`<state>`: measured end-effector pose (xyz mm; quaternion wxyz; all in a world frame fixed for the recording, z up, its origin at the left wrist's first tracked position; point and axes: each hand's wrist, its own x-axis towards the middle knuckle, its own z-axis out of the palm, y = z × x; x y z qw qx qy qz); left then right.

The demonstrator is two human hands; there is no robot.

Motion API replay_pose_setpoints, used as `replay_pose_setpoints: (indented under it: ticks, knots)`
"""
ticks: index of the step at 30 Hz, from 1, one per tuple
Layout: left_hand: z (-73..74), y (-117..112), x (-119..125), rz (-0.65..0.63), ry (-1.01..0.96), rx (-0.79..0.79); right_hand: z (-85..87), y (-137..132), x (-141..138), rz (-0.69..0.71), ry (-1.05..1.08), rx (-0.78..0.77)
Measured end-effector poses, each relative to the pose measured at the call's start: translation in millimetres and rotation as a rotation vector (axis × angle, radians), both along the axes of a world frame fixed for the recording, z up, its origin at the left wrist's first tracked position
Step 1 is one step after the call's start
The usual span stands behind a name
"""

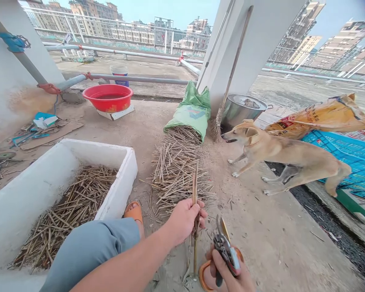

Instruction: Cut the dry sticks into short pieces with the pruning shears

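Observation:
My left hand [185, 219] is closed around a few thin dry stalks [195, 190] held upright, their lower ends reaching the ground. My right hand [231, 273] grips a pair of pruning shears [223, 243], blades pointing up, just right of the stalks. A heap of cut dry stalks [176, 170] lies on the concrete in front of me, spilling from a green sack [191, 115]. A white foam box [121, 162] at my left holds many short stalk pieces [69, 211].
A tan dog [286, 156] stands at right, facing left. Behind are a red basin [108, 97], a metal pot [241, 109], a broom against a white pillar [255, 36], a yellow sack [319, 115], blue mesh [353, 154]. My knee [88, 243] and sandalled foot [135, 213] are below.

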<state>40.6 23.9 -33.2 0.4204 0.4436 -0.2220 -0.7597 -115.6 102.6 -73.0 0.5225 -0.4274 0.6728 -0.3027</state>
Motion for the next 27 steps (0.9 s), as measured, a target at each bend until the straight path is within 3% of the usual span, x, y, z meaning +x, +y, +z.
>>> replay_pose_setpoints:
  ticks: [3,7,12,21,24,27]
  knots:
    - [-6.3,2.9,-0.3,-0.138,-0.367,-0.176,22.6,-32.3,-16.5,0.053,0.096,-0.038]
    - [-11.3,10.4,2.1,-0.321,-0.849,-0.450,59.3,-68.2,-31.3,0.240,0.336,-0.087]
    - [-12.5,15.0,3.3,-0.499,-1.223,-0.534,74.1,-78.5,-34.8,0.495,0.333,-0.088]
    - [-10.5,13.4,1.7,-0.533,-1.333,-0.516,70.0,-72.6,-37.8,0.522,0.402,-0.048]
    - [-10.1,14.0,1.5,-0.587,-1.332,-0.552,71.0,-72.5,-34.7,0.506,0.416,-0.068]
    - [-12.7,14.5,2.8,-0.550,-1.286,-0.558,67.6,-71.3,-33.1,0.494,0.488,-0.087]
